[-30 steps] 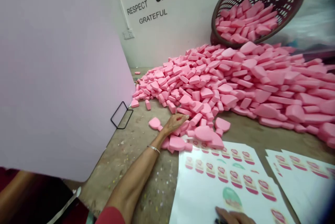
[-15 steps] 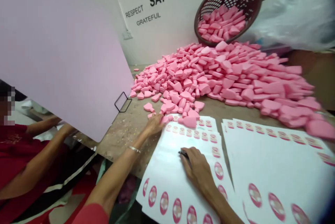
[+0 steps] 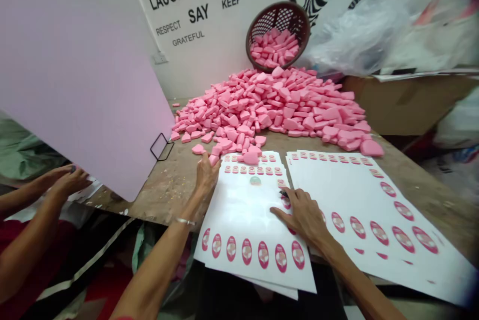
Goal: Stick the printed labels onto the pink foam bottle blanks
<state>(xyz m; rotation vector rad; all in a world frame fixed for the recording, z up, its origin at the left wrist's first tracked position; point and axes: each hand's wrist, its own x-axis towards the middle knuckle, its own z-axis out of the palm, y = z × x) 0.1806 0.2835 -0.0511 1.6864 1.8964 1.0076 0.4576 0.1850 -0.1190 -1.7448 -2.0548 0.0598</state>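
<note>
My left hand (image 3: 206,174) is closed at the near edge of the pink heap, its fingertips on a pink paddle-shaped piece (image 3: 213,160). My right hand (image 3: 304,214) rests over the right side of a sticker sheet (image 3: 247,210), gripping a dark, slim pointed tool (image 3: 283,193) whose tip shows past the fingers. Its thumb lies apart on the paper. Oval pink-and-white stickers line the sheet's bottom and right edges, with smaller ones along the top. A pale green round mark (image 3: 255,180) shows near the top. One pink piece (image 3: 250,158) lies on the sheet's upper edge.
A large heap of pink pieces (image 3: 269,103) covers the back of the table (image 3: 168,195), below a tipped brown basket (image 3: 279,10). More sticker sheets (image 3: 337,185) lie at right. A pale lilac board (image 3: 86,75) stands at left, beside a co-worker's hands (image 3: 69,180).
My left hand has drawn back slightly from the heap with a pink piece at its fingers. My right hand has moved to the sheet's right-hand stickers. The view has shifted rightward.
</note>
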